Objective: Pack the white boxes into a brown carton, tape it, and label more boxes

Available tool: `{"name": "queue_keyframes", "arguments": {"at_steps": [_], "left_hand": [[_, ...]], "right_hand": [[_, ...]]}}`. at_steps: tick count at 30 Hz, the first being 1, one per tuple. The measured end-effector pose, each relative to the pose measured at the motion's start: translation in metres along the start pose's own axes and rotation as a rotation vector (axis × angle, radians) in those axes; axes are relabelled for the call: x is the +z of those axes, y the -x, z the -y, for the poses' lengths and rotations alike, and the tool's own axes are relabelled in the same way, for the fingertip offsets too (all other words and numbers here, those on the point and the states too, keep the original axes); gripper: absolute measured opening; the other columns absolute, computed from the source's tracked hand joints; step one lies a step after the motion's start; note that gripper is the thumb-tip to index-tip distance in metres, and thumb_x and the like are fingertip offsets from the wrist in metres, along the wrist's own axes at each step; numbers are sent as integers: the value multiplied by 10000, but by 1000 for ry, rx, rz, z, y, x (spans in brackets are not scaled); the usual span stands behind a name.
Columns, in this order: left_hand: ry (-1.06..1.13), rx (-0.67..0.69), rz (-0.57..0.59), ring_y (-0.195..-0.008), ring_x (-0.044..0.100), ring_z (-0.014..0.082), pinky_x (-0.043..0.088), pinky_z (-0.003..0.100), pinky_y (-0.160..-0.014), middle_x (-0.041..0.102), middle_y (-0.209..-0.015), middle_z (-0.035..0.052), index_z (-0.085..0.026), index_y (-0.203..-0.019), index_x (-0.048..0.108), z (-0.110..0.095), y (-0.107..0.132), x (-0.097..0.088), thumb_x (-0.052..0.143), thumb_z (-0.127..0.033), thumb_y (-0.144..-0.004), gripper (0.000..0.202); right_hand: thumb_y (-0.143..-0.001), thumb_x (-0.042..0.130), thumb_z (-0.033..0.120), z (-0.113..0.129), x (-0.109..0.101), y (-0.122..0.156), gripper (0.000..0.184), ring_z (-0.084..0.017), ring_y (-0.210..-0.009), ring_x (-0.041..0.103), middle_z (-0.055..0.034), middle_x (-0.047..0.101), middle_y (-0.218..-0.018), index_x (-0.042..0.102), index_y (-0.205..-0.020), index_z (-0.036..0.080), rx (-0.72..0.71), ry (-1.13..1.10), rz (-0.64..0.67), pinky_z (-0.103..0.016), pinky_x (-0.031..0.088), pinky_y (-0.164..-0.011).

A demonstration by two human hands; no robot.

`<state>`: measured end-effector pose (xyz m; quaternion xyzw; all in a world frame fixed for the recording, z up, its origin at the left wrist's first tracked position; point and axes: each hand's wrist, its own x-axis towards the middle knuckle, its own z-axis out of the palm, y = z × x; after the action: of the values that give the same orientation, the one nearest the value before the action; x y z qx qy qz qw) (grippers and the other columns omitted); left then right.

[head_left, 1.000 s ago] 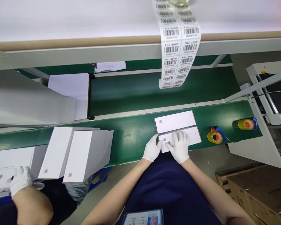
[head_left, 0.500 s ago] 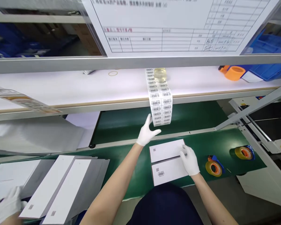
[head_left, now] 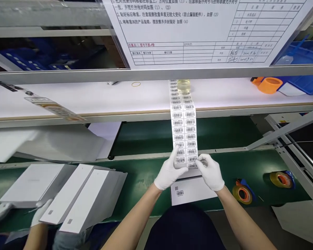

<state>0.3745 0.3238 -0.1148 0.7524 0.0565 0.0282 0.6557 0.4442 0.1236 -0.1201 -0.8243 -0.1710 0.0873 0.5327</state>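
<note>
"TS3-3000" with barcodes repeats down the label strip; the hanging sheet carries Chinese text

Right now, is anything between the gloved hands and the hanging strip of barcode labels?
Nothing visible. The left hand and right hand already pinch the bottom end of the label strip, just above the white box.

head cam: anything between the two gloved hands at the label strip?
Head view: only the label strip's bottom end lies between the left hand and right hand, both touching it, above the white box.
</note>
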Motion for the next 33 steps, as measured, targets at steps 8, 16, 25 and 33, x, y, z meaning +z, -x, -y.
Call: {"name": "queue_keyframes", "arguments": {"at_steps": [8, 16, 25, 33], "left_hand": [[-35, 118, -2, -1210, 616, 106, 503, 201, -1105, 625, -1302, -37, -261, -1268, 714, -3, -1, -5, 667, -257, -926, 345], [-19, 159, 29, -1144, 644, 105, 536, 179, -1042, 659, -1227, -19, -226, -1187, 750, -1, -5, -10, 689, -246, -914, 281], [-12, 135, 80, -1157, 643, 118, 546, 237, -1064, 657, -1237, -35, -259, -1190, 751, 6, -21, -17, 719, -312, -896, 300], [-145, -12, 61, -1391, 451, 96, 383, 241, -1200, 320, -1608, -42, -349, -1625, 315, 68, -42, -56, 471, -468, -1043, 614]], "right_hand": [[-987, 586, 173, 11, -6, 20, 400, -96, -1008, 625, 34, 658, -1157, 606, -1357, 325, -328, 207, -48, -260, 541, -899], [-959, 618, 112, 18, 6, 23, 337, -88, -992, 634, 33, 675, -1121, 645, -1257, 267, -406, 285, -176, -255, 555, -872], [-859, 700, 32, 11, 15, 15, 443, -127, -968, 630, -16, 673, -1118, 638, -1253, 224, -551, 488, -299, -282, 556, -831], [-970, 575, 120, -14, 38, 51, 128, -154, -1085, 552, -61, 578, -1126, 590, -1071, 197, -245, 318, -55, -319, 481, -910]]}}
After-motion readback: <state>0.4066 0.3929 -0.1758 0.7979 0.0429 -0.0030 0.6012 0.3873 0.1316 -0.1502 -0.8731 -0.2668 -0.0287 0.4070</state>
